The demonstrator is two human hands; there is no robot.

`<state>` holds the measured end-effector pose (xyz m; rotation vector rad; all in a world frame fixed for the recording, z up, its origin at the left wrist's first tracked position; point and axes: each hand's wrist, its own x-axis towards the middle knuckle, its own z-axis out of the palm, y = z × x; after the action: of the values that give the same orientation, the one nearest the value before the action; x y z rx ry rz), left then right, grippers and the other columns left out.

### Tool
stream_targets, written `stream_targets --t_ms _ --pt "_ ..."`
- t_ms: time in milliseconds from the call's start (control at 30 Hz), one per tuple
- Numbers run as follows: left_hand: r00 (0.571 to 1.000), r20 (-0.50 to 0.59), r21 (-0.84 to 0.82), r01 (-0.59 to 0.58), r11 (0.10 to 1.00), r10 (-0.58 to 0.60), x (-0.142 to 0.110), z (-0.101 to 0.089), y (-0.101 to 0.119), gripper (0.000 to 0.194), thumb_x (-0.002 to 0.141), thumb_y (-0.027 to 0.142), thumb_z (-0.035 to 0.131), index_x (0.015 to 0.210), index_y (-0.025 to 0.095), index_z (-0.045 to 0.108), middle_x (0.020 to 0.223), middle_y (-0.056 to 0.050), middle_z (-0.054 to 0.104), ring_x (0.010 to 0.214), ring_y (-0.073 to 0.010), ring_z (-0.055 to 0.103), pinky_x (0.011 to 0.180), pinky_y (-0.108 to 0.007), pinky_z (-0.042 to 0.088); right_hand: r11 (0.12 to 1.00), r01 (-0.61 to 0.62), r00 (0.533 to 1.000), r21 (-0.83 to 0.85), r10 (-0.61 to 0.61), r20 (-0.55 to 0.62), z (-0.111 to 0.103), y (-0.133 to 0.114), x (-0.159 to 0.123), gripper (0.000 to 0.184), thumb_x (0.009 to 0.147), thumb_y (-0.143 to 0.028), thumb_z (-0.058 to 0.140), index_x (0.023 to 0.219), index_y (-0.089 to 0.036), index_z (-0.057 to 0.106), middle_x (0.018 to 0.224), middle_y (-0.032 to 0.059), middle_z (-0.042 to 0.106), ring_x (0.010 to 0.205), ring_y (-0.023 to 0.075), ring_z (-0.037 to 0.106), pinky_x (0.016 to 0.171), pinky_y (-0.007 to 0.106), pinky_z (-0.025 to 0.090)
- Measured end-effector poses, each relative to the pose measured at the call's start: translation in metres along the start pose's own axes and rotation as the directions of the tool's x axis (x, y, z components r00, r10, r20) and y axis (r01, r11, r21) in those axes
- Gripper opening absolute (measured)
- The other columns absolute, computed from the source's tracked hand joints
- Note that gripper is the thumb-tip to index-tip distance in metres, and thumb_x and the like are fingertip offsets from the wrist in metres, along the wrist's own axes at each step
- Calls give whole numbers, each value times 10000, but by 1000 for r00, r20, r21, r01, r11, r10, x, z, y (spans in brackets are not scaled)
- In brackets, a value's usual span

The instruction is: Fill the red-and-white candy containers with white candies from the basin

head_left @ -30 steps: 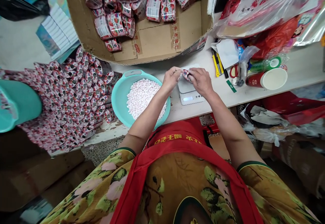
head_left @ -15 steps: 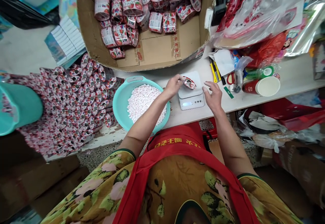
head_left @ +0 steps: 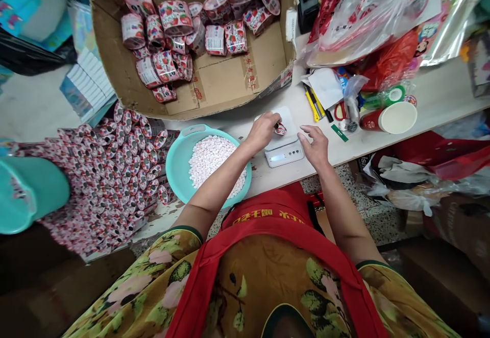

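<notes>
My left hand is closed on a small red-and-white strawberry-print cup and holds it over the platform of a white kitchen scale. My right hand hovers just right of the scale, fingers apart, holding nothing. Left of the scale a teal basin holds a heap of small white-pink candies.
A cardboard box at the back holds filled strawberry cups. Stacks of empty cups lie at the left beside a second teal basin. Pens, scissors, a paper cup and plastic bags crowd the right of the white counter.
My right hand let go of the cup and drew back to the right of the scale. My left hand kept the cup and lowered it toward the scale platform.
</notes>
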<state>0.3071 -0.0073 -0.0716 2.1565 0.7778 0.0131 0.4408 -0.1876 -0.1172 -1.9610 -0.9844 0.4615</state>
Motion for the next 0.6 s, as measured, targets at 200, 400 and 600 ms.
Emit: stream_targets --t_ms 200,400,600 --pt "987 -118 -296 69 953 -108 -8 -19 -8 157 864 129 525 891 196 664 867 -43 640 808 -181 569 798 -294 429 998 -55 998 15 55 -6 -5 1 -2 365 928 -521 582 1120 -237 707 1123 90 710 1035 241 684 920 435 574" --pt "995 69 237 54 970 -73 -17 -7 0 150 890 190 619 1021 188 693 1109 -121 630 1102 -277 560 835 -336 432 997 -68 998 20 69 -10 -4 -3 1 346 901 -490 609 1100 -226 711 1076 78 711 939 216 688 827 407 599" --pt "983 -101 279 175 944 -152 -66 -51 7 271 996 380 508 1083 222 711 1049 -112 675 938 -249 629 721 -337 433 971 240 969 -3 -239 -61 6 -80 70 308 934 -416 602 1186 -256 678 1110 82 687 999 244 677 856 447 599"
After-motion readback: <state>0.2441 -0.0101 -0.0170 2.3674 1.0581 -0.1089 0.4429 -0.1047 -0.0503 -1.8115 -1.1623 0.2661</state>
